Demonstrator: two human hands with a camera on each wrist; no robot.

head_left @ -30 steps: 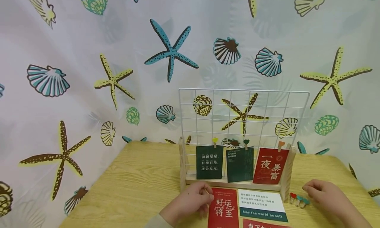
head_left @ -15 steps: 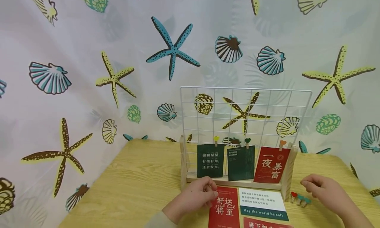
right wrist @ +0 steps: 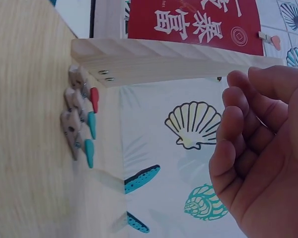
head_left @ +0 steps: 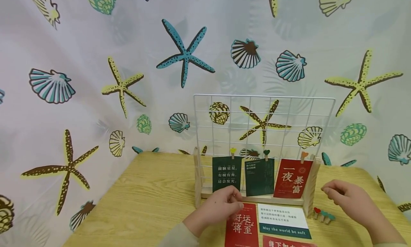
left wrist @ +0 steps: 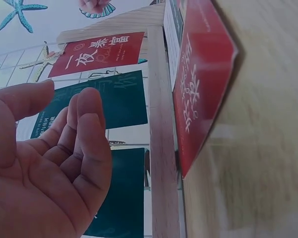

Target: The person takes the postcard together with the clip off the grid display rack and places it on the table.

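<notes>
My left hand (head_left: 218, 207) hovers over the top of a red card (head_left: 242, 232) lying on the table. Its fingers bend loosely with nothing between them, as the left wrist view confirms for this hand (left wrist: 49, 158). On the right, my right hand (head_left: 351, 204) hangs above several small wooden clothespins with heart tops (head_left: 323, 215), one red and the others teal. Loosely curled and holding nothing, this hand (right wrist: 268, 148) is apart from the clothespins (right wrist: 75, 121). Two green cards (head_left: 259, 179) and a red card (head_left: 292, 177) hang clipped on a white wire grid (head_left: 250, 122).
The grid stands in a wooden base (head_left: 309, 200) with upright side pieces. A white-and-green card (head_left: 284, 218) and another red card (head_left: 282, 242), partly cut off, lie before it on the wooden table (head_left: 144, 197). Behind hangs a shell-and-starfish curtain (head_left: 218, 18).
My left hand has moved up and to the right, over the red card's top. The right hand has risen slightly and shifted left. Cards and clothespins stay in place.
</notes>
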